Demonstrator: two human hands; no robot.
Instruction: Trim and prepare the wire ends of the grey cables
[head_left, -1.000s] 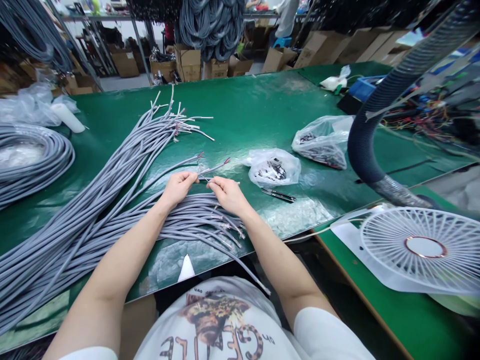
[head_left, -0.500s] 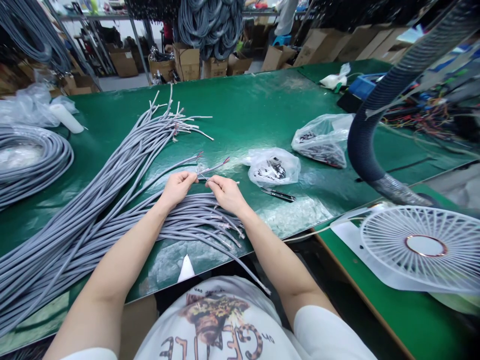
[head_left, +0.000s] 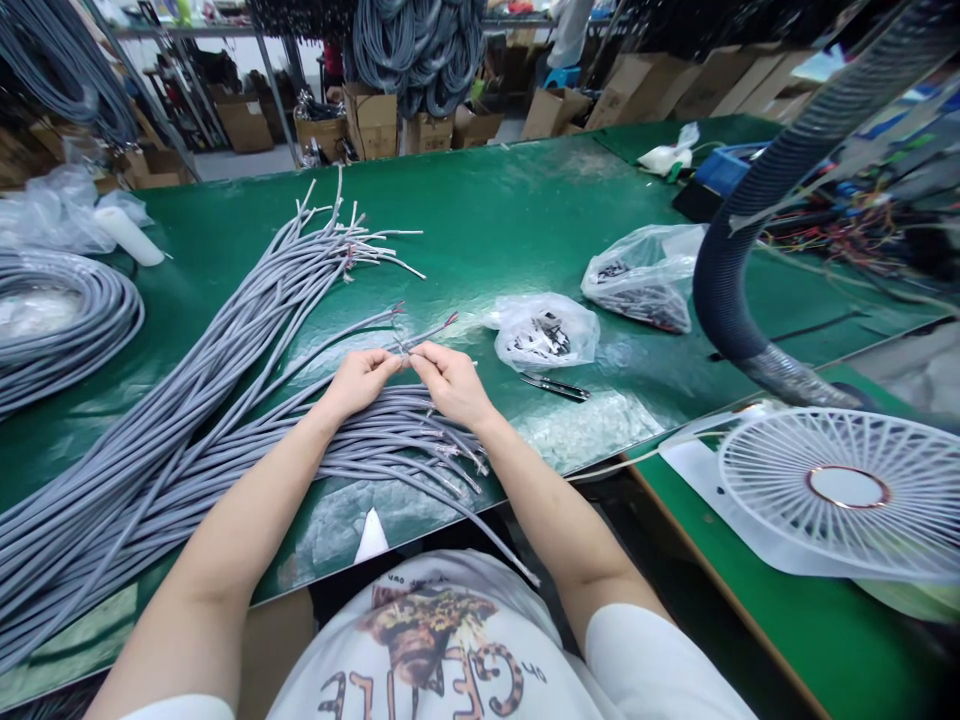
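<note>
My left hand (head_left: 367,378) and my right hand (head_left: 448,380) meet over the cables, thumbs and forefingers pinched together. Between the fingertips is a thin light wire (head_left: 403,350), mostly covered, so its far ends are hard to make out. Just beyond the fingers lies a grey cable end with red-tipped inner wires (head_left: 452,319); a second similar end (head_left: 397,310) lies to its left. Below and around both wrists spreads a bundle of grey cables (head_left: 375,440), with stripped, pale ends pointing right.
Another grey cable bundle (head_left: 247,300) stretches away on the green table (head_left: 495,220). To the right are a bag of small parts (head_left: 547,335), black tweezers (head_left: 555,387), a second bag (head_left: 645,280), a ribbed hose (head_left: 727,260) and a white fan (head_left: 840,495). Coiled cable (head_left: 112,330) lies left.
My hands have come closer together, fingertips now almost touching over the thin wire that was stretched between them. The cables and bags lie as before.
</note>
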